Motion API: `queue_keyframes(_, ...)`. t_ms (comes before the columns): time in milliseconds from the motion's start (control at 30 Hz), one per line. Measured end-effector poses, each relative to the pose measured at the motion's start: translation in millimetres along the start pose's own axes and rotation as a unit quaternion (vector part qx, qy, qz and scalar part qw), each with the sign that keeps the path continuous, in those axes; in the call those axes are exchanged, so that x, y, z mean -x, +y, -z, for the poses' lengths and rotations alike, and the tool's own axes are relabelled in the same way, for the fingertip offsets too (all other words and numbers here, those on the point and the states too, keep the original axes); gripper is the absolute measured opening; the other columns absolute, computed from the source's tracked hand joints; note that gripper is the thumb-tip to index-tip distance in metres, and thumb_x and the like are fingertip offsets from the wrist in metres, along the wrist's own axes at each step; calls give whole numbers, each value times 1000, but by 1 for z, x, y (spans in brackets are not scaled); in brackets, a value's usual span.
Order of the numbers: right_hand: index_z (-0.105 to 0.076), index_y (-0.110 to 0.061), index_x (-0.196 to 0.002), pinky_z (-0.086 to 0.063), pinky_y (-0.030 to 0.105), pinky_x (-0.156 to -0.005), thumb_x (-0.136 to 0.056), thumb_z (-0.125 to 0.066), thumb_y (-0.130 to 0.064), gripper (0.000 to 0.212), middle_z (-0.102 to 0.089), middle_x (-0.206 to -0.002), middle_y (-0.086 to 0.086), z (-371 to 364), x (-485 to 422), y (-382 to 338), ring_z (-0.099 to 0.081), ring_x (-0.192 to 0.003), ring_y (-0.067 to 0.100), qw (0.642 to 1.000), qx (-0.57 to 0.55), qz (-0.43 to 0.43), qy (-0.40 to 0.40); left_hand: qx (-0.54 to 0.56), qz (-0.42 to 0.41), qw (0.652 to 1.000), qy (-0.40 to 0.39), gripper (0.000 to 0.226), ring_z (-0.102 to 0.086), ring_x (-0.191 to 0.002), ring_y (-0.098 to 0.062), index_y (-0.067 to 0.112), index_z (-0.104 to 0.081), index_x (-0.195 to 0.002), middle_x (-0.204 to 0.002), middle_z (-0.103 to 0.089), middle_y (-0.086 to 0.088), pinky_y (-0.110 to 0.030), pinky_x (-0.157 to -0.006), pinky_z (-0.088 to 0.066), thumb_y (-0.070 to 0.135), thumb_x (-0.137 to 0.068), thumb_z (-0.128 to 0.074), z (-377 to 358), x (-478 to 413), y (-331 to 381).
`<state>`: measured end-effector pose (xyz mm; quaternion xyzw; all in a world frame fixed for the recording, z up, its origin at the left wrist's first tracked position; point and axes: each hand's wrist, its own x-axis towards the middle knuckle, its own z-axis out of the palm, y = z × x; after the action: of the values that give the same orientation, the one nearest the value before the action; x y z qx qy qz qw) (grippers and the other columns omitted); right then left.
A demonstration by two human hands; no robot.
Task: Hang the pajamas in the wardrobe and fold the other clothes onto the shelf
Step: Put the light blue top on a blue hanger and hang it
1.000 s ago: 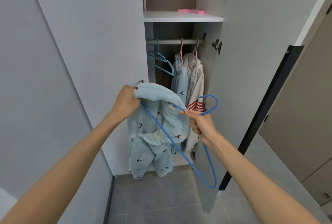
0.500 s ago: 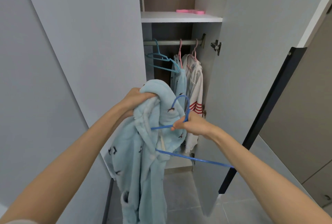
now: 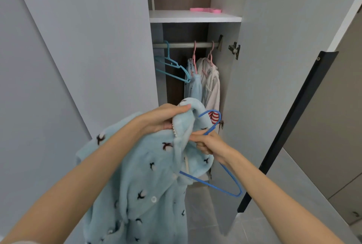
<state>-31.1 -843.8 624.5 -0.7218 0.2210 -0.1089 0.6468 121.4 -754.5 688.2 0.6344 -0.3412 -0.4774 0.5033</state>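
From my seat I see both arms raised in front of the open wardrobe (image 3: 225,87). The left grip (image 3: 162,120) has its fingers curled round a bunched fold at the top of the light blue fleece pajama top (image 3: 148,181), with the thumb lying along the upper edge of the cloth. The rest of the top hangs down over the left forearm toward the near edge, its small dark bird pattern and a white button showing.

The right grip (image 3: 208,143) is closed round the neck of the blue hanger (image 3: 211,185), just under the hook, and touches the fleece. The hanger's left end runs in under the cloth. Its right end sticks out bare, low and to the right.

Farther in, the rail (image 3: 184,44) carries teal hangers (image 3: 172,67) with nothing on them at the left. To their right, two pink hangers (image 3: 194,57) hold a pale blue garment (image 3: 195,87) and a white garment (image 3: 212,87), which touch side by side. Above the rail, the shelf (image 3: 194,17) bears a flat pink item (image 3: 205,10), which I cannot identify. Both wardrobe doors stand open, and grey floor tiles (image 3: 254,224) lie at the near right.
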Motion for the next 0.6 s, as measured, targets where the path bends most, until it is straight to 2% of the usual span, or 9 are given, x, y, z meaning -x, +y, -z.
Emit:
queue_keyframes(33, -59, -29, -48, -14, 18, -42, -91, -60, -18, 45, -23, -45, -11, 1, 0, 2, -17, -43, 7, 1000, -16, 3, 7, -105, -21, 994, 17, 36, -65, -71, -10, 7, -68, -91, -80, -69, -3, -21, -64, -51, 40, -93, -53, 3, 2, 4)
queue_keyframes(67, -59, -29, -47, -14, 18, -42, -92, -60, -19, 46, -23, -45, -11, 2, -1, 2, -17, -43, 6, 999, -28, 5, 15, -238, -53, 969, 38, 41, -60, -68, -11, 9, -68, -86, -75, -65, -1, -23, -65, -48, 45, -94, -49, 9, 3, 7)
queue_keyframes(133, -56, -28, -43, -14, 17, -40, -92, -60, -18, 51, -25, -45, -11, 5, -3, 5, -18, -42, 6, 998, -50, 6, 37, -472, -123, 871, 61, 45, -57, -75, -15, 10, -69, -89, -83, -66, -1, -30, -75, -47, 46, -96, -43, 21, 5, 10)
queue_keyframes(200, -51, -28, -45, -15, 16, -39, -91, -61, -16, 49, -25, -45, -11, 8, -5, 7, -19, -41, 5, 995, -79, 7, 60, -587, -133, 796, 61, 45, -60, -89, -15, 18, -70, -100, -99, -69, 4, -35, -86, -47, 51, -95, -40, 33, 12, 10)
queue_keyframes(267, -52, -26, -56, -15, 16, -38, -90, -61, -15, 37, -25, -45, -11, 11, -6, 8, -19, -41, 5, 992, -103, 8, 70, -661, -152, 732, 63, 45, -60, -94, -12, 29, -69, -105, -103, -68, 12, -33, -87, -46, 62, -89, -42, 46, 20, 8)
queue_keyframes(300, -53, -25, -57, -15, 16, -38, -90, -61, -15, 35, -25, -45, -11, 12, -6, 8, -19, -41, 5, 991, -112, 11, 72, -676, -173, 714, 65, 45, -60, -95, -11, 32, -68, -107, -103, -67, 13, -28, -83, -45, 64, -86, -45, 53, 23, 6)
queue_keyframes(400, -53, -28, -44, -16, 16, -37, -90, -61, -16, 48, -26, -44, -11, 10, -10, 2, -19, -40, 5, 991, -106, 18, 74, -633, -221, 737, 85, 42, -59, -93, -11, 29, -69, -104, -101, -67, 13, -16, -70, -38, 59, -86, -47, 68, 27, 5)
queue_keyframes(500, -50, -28, -41, -17, 16, -38, -90, -61, -16, 52, -27, -44, -10, 10, -12, -3, -20, -40, 6, 993, -93, 21, 77, -608, -259, 746, 81, 50, -60, -94, -9, 27, -71, -104, -104, -69, 11, -22, -78, -42, 59, -85, -38, 70, 26, 0)
queue_keyframes(600, -44, -28, -42, -18, 17, -39, -89, -62, -17, 52, -28, -45, -9, 11, -13, -4, -21, -41, 7, 993, -75, 21, 83, -577, -288, 759, 93, 49, -62, -99, -10, 24, -71, -108, -110, -70, 9, -19, -82, -41, 53, -87, -38, 67, 27, -8)
